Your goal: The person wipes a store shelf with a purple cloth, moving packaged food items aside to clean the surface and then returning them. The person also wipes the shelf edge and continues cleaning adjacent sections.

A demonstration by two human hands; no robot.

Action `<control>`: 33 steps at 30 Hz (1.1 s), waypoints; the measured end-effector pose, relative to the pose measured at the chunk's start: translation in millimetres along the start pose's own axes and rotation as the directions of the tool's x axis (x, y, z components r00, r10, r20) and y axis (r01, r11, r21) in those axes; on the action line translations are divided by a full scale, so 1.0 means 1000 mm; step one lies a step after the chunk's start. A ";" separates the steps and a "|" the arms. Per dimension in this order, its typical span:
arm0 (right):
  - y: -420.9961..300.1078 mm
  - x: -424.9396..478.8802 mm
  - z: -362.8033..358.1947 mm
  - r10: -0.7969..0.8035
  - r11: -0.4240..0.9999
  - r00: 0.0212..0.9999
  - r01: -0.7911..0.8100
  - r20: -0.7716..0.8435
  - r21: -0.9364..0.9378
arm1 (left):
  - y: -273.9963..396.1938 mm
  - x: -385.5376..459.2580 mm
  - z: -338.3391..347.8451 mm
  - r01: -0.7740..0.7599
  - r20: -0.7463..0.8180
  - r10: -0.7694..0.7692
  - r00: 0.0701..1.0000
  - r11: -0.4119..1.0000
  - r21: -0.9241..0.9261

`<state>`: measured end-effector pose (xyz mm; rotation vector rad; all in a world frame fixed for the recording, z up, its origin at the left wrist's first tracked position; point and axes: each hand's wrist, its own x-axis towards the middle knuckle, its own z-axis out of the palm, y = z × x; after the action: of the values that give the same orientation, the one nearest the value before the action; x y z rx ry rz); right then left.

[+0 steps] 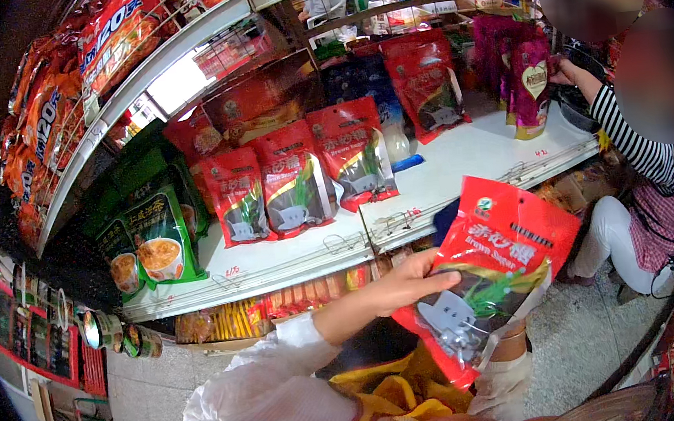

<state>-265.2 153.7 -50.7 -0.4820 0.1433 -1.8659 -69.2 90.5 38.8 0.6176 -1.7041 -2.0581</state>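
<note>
My left hand (404,290) reaches across from a white sleeve and grips the left edge of a red bag of brown sugar (501,279), thumb on its front. The bag is tilted and held before the shelf, its printed front facing me. My right hand is out of view. On the white shelf (292,252) stand several similar red brown sugar bags (294,181), with another red bag (422,87) farther right. Green bags (161,235) picturing a cup of drink stand at the left end.
At right, a co-worker in a striped sleeve (636,123) touches a purple pouch (530,88) on the shelf. Orange noodle packs (45,127) fill the upper left shelf. Packaged snacks (226,324) sit underneath. Cups (100,329) protrude at the lower left.
</note>
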 end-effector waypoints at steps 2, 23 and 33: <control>0.011 -0.006 0.016 -0.081 0.996 0.996 0.082 0.023 -0.046 | -0.031 0.000 -0.013 -0.113 -0.004 0.115 0.993 0.979 0.171; 0.040 0.000 0.049 0.053 -0.039 0.904 0.427 0.425 -0.903 | 0.060 0.084 -0.091 -0.589 -0.683 0.424 0.594 0.808 -0.010; -0.008 0.033 0.037 -0.399 0.136 0.882 0.328 0.252 -0.935 | 0.017 0.240 -0.132 -0.292 -0.656 0.517 0.550 0.855 0.428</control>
<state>-266.8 130.6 -6.0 -1.4519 1.4657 -2.0706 -191.3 -153.8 14.7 0.8970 -1.4089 -0.9875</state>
